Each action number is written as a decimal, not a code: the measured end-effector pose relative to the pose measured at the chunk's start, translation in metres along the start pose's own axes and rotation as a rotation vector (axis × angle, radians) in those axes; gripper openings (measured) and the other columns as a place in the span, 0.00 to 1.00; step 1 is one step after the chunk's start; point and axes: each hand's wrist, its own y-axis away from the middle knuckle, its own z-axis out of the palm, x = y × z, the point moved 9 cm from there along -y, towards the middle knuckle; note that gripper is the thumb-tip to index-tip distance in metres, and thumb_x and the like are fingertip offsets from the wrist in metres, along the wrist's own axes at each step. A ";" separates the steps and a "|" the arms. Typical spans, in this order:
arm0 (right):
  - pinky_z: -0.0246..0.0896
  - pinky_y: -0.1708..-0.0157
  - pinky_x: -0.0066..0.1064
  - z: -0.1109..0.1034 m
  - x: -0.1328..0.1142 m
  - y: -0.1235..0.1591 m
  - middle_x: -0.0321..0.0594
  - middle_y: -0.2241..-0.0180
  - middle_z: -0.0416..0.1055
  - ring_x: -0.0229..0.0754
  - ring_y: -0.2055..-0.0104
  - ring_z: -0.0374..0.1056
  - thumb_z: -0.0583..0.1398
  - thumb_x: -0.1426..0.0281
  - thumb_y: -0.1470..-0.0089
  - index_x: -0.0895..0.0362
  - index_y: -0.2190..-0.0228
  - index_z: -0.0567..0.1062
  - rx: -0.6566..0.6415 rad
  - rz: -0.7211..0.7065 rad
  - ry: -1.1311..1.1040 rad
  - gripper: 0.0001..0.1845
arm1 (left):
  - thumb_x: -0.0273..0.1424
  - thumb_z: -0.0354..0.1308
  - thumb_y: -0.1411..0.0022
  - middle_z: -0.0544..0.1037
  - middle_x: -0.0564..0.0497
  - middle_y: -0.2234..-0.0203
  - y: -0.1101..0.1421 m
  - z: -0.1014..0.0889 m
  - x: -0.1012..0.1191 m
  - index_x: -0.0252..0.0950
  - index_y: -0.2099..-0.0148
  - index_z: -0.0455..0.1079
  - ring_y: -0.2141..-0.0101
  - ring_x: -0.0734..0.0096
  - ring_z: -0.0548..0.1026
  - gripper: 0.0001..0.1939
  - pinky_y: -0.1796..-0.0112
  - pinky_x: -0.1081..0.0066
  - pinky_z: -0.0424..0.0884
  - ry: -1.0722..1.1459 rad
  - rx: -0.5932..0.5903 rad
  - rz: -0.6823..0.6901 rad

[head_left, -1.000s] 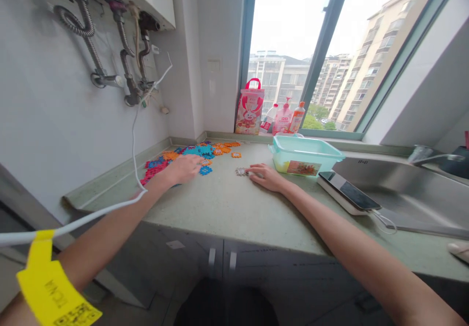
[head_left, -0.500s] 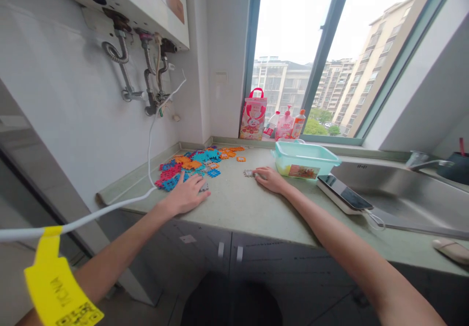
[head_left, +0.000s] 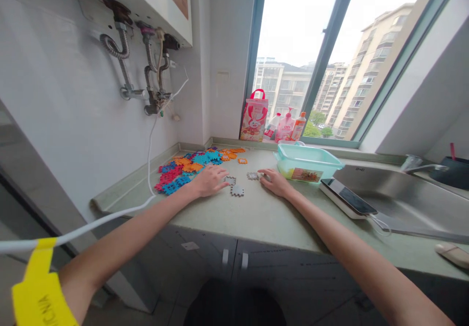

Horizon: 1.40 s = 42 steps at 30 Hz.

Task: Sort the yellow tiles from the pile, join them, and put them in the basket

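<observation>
A heap of orange, blue and red interlocking plastic tiles (head_left: 186,169) lies on the green counter near the back left corner. My left hand (head_left: 209,180) rests flat beside the heap, fingers spread, its fingertips at a grey tile (head_left: 230,180). Another grey tile (head_left: 237,190) lies just in front of it. My right hand (head_left: 274,181) lies on the counter with curled fingers touching a third grey tile (head_left: 252,175).
A teal plastic tub (head_left: 307,161) stands right of my right hand. A phone on a white slab (head_left: 348,199) lies beside the steel sink (head_left: 403,194). Bottles and a pink bag (head_left: 254,116) line the window sill. A white cable (head_left: 110,216) hangs from the wall heater.
My left hand moved right from the counter's front toward the grey tiles, and two grey tiles now lie by it. My right hand stayed on its tile.
</observation>
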 end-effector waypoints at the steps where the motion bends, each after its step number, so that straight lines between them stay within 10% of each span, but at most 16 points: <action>1: 0.69 0.41 0.46 0.000 0.001 0.000 0.52 0.46 0.81 0.54 0.44 0.76 0.59 0.65 0.34 0.57 0.44 0.80 0.005 0.007 -0.001 0.20 | 0.45 0.52 0.22 0.78 0.40 0.39 0.001 -0.001 -0.008 0.37 0.36 0.75 0.36 0.52 0.72 0.24 0.34 0.51 0.61 -0.011 0.000 -0.007; 11: 0.70 0.41 0.48 0.002 0.011 -0.002 0.50 0.46 0.80 0.54 0.46 0.77 0.60 0.63 0.35 0.53 0.43 0.79 0.024 0.035 -0.030 0.21 | 0.42 0.61 0.30 0.84 0.42 0.59 0.074 -0.035 -0.025 0.38 0.47 0.80 0.54 0.52 0.79 0.17 0.43 0.53 0.68 -0.063 0.046 -0.036; 16: 0.67 0.38 0.54 -0.007 -0.004 0.002 0.54 0.43 0.77 0.57 0.42 0.75 0.57 0.61 0.32 0.56 0.42 0.77 0.052 0.024 -0.010 0.22 | 0.37 0.54 0.28 0.84 0.42 0.54 0.027 -0.036 -0.084 0.40 0.47 0.81 0.49 0.50 0.78 0.17 0.43 0.52 0.68 -0.149 0.000 -0.210; 21: 0.67 0.37 0.55 -0.016 -0.026 0.008 0.50 0.43 0.77 0.55 0.40 0.74 0.59 0.60 0.31 0.52 0.45 0.78 0.083 -0.055 0.017 0.18 | 0.40 0.56 0.29 0.69 0.47 0.30 -0.031 0.003 -0.154 0.49 0.30 0.70 0.35 0.52 0.70 0.28 0.39 0.57 0.67 -0.103 -0.231 -0.360; 31: 0.62 0.32 0.56 0.004 0.007 0.001 0.50 0.36 0.71 0.56 0.35 0.69 0.58 0.58 0.30 0.48 0.34 0.70 0.020 -0.002 -0.038 0.26 | 0.50 0.49 0.26 0.78 0.33 0.41 -0.011 0.025 -0.216 0.40 0.29 0.69 0.41 0.40 0.75 0.32 0.42 0.48 0.68 -0.250 -0.191 -0.587; 36: 0.62 0.32 0.56 0.001 -0.003 0.002 0.51 0.35 0.70 0.58 0.35 0.69 0.58 0.57 0.30 0.49 0.34 0.70 0.014 0.001 -0.046 0.27 | 0.41 0.48 0.24 0.66 0.35 0.30 -0.013 0.016 -0.215 0.39 0.27 0.66 0.34 0.41 0.67 0.29 0.38 0.46 0.65 -0.254 -0.121 -0.589; 42: 0.61 0.32 0.54 0.016 -0.083 0.000 0.47 0.35 0.71 0.55 0.33 0.67 0.60 0.54 0.30 0.46 0.35 0.71 -0.105 -0.211 -0.116 0.26 | 0.37 0.49 0.25 0.62 0.48 0.26 -0.046 0.034 -0.158 0.47 0.23 0.58 0.29 0.58 0.62 0.31 0.31 0.55 0.57 -0.111 -0.147 -0.187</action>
